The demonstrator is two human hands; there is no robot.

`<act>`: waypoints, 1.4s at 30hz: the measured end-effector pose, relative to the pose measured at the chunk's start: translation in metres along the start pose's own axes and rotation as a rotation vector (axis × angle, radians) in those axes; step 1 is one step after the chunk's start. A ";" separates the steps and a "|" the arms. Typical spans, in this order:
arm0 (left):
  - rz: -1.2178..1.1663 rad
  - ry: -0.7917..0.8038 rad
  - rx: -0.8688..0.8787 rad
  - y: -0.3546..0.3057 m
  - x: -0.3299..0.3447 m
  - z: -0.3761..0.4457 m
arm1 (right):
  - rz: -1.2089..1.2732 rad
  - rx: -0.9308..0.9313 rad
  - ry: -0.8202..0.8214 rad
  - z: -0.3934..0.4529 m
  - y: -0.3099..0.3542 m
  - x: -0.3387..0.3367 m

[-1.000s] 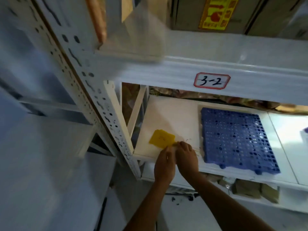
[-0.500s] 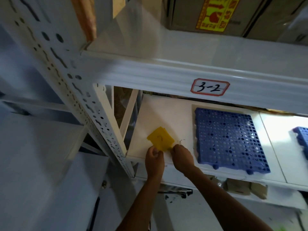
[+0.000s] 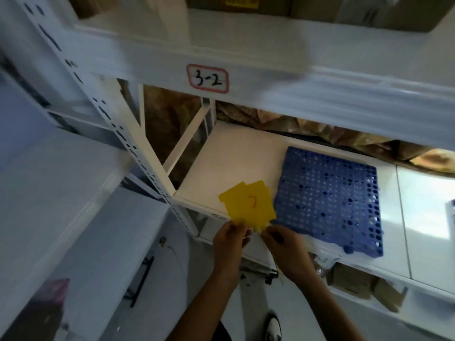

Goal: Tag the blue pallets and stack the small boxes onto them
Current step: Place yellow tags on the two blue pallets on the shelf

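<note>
Both hands pinched yellow tags: left hand held bottom edge, right hand fingered corner string, likely separating one for blue pallet at 3 o'clock.

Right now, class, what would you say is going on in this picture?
A person stands at a white storage shelf labelled 3-2. The left hand pinches the lower edge of some yellow tags, the front one marked with a 7, while the right hand works at their bottom corner. A blue pallet lies flat on the shelf just right of the tags, with no tag visible on it and no boxes on it.
</note>
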State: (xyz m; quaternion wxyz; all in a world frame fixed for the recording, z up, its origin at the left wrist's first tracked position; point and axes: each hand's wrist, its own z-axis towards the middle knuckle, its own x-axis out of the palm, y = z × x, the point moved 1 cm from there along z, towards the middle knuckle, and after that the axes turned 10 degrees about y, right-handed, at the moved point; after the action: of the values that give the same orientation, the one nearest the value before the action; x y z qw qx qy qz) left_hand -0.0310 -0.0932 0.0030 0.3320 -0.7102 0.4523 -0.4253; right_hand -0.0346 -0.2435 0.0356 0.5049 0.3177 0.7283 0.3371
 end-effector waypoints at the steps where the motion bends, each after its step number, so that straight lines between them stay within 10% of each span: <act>1: 0.005 0.001 0.013 0.007 0.008 -0.006 | -0.019 -0.014 0.001 -0.008 -0.007 -0.009; 9: -0.035 -0.054 -0.002 0.057 0.081 -0.045 | -0.405 0.000 -0.167 -0.031 -0.080 -0.105; 24: 0.058 -0.291 -0.047 0.064 0.088 -0.105 | -0.911 -0.136 0.111 0.029 -0.104 -0.142; 33: 0.059 -0.321 -0.055 0.082 0.097 -0.155 | -0.671 -0.219 0.046 0.010 -0.111 -0.149; 42: 0.076 -0.156 -0.049 0.122 0.152 -0.194 | -0.212 -0.224 -0.035 -0.197 -0.123 -0.143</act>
State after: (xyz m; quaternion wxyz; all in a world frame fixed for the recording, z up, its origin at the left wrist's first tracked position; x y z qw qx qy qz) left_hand -0.2160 -0.2958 0.0256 0.3647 -0.7314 0.4620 -0.3445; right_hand -0.1957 -0.4619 0.0621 0.5827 0.1866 0.7068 0.3552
